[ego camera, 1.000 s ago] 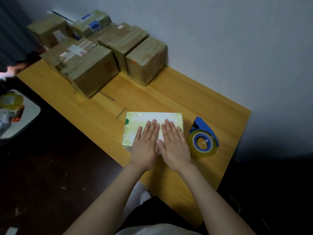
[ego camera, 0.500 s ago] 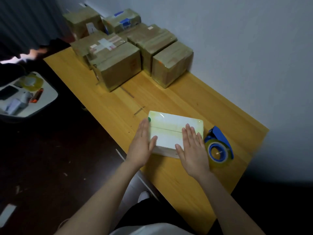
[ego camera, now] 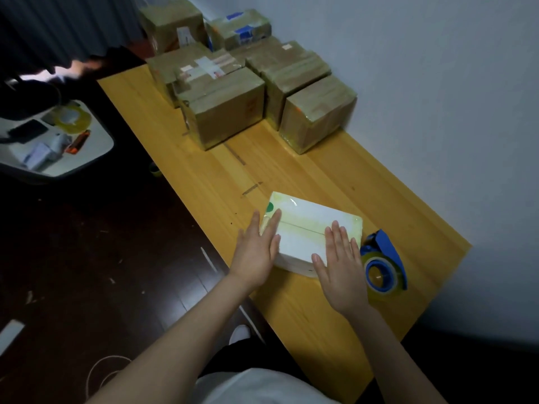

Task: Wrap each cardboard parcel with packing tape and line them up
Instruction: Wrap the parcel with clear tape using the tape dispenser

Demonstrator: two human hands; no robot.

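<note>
The white parcel [ego camera: 306,225], glossy with tape and marked by a seam across its top, lies flat on the wooden counter [ego camera: 291,170] near its front end. Both hands rest on it, one at each end, and neither grip closes round anything.

The left hand [ego camera: 256,252] lies against the parcel's left end, its fingers straight and close together. The fingertips reach up along the left edge beside a green mark, and the thumb touches the near left corner. The right hand [ego camera: 339,266] lies palm down on the right part of the top, fingers straight and slightly spread, with the thumb at the near edge. The parcel sits between the two palms, pressed rather than clasped, with its middle and far edge uncovered.

A blue tape dispenser [ego camera: 383,266] carrying a roll of clear tape lies on the counter just beside the parcel's right end, next to the right hand. At the far end, well apart from the hands, a cluster of brown parcels [ego camera: 227,112] stands packed together against the wall [ego camera: 437,83].
</note>
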